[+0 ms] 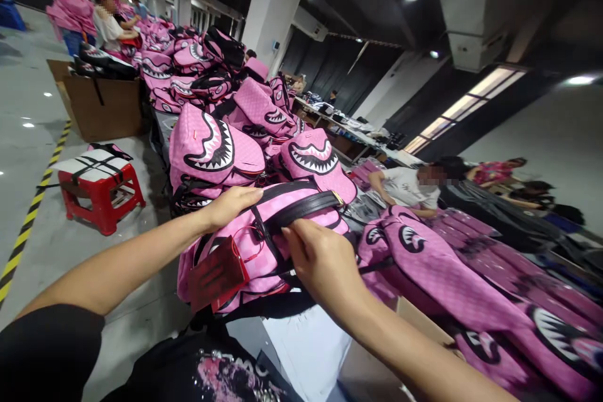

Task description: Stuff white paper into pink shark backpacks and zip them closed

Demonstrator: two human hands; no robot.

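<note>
Right hand (325, 260) on backpack (293, 198); black items (106, 61) top carton (110, 107).

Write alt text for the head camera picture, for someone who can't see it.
A person's left hand rests on a pink backpack with a red tag, while their right hand is curled at its front, by a black strap. Behind, pink shark-mouth bags lie heaped; a red stool stands to the left.
</note>
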